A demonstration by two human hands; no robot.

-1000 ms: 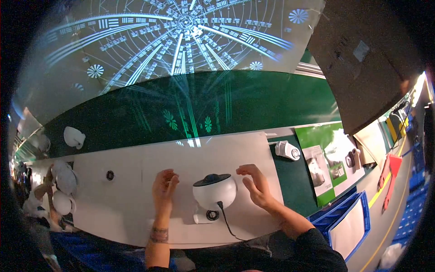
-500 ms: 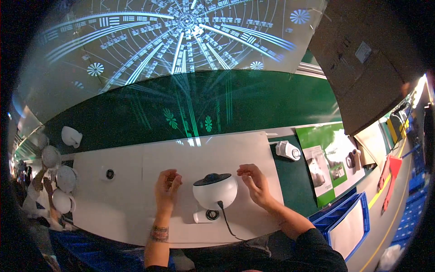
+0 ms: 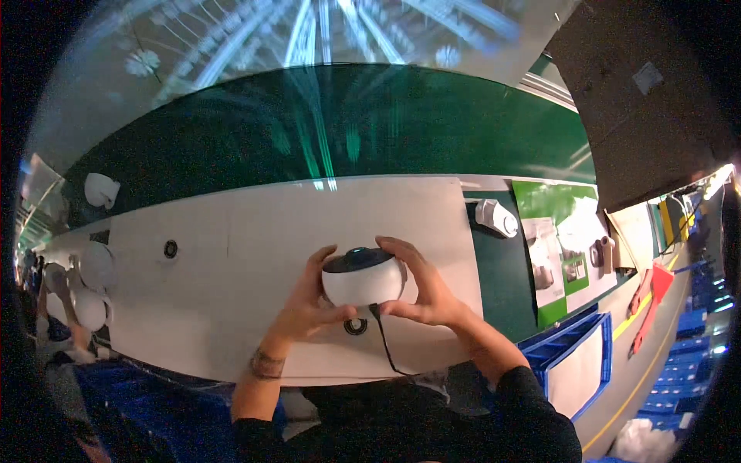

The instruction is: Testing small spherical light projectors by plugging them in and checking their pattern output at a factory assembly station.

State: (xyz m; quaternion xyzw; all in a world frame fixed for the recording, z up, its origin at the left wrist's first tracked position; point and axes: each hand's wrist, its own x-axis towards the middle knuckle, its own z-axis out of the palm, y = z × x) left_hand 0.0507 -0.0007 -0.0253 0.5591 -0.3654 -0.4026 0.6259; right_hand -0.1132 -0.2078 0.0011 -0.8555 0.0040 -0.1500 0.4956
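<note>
A round white projector (image 3: 363,287) with a dark glossy top sits between my hands above the pale work surface (image 3: 231,316). My left hand (image 3: 312,302) is curled around its left side, and my right hand (image 3: 423,287) grips the right side, with both thumbs along the lower front. A black cord (image 3: 384,347) runs from the projector's near side toward the table's front edge. Just below the projector, a small black ring-shaped part (image 3: 355,327) shows on the surface, partly covered by it.
Glowing line patterns (image 3: 309,38) fall on the wall ahead. A small black round part (image 3: 170,248) lies to the left, near white rounded housings (image 3: 91,309). Rightward are a white device (image 3: 495,217), a green-and-white printed sheet (image 3: 559,255), a blue crate (image 3: 583,370) and an overhanging cardboard box (image 3: 648,116).
Both hands, apart from the projector before, have closed in and now grasp its sides. The projected patterns have become blurred, and the whole view has tilted downward.
</note>
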